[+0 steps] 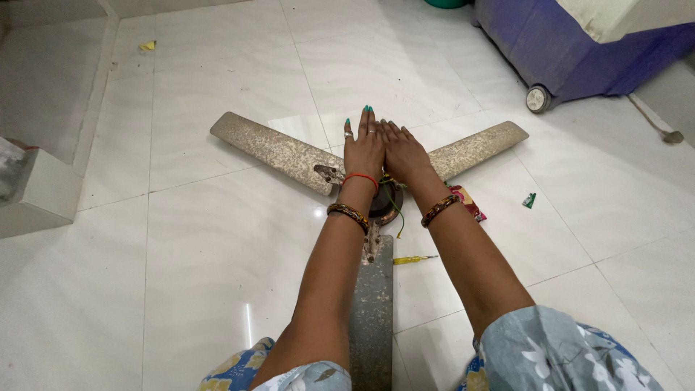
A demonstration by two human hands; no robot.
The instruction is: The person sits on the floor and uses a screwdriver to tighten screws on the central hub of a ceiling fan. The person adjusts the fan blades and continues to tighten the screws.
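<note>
A dusty three-bladed ceiling fan (275,150) lies flat on the white tiled floor (217,239). Its blades spread left, right (478,148) and toward me (371,318). Both my hands rest side by side, fingers stretched forward, just beyond the fan's dark hub (384,203). My left hand (364,148) has green nails, rings and a red thread at the wrist. My right hand (402,152) lies flat next to it, touching it. Neither hand holds anything. Much of the hub is hidden behind my wrists.
A small yellow-handled screwdriver (414,258) lies right of the near blade. A red patterned packet (467,201) sits under my right forearm. A blue wheeled unit (572,51) stands far right, a white step block (40,192) at the left.
</note>
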